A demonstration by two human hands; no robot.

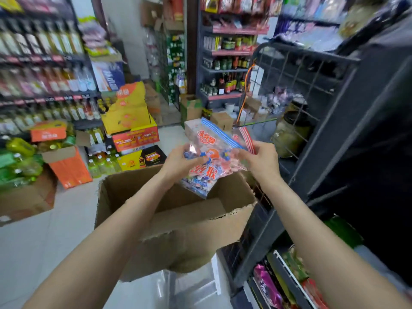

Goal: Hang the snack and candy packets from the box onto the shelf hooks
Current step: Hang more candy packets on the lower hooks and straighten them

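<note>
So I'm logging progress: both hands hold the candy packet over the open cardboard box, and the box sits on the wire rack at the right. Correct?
Not quite. The head view shows the left hand and right hand holding the candy packet over the open cardboard box, but the box stands beside the wire rack, not on it.
</note>
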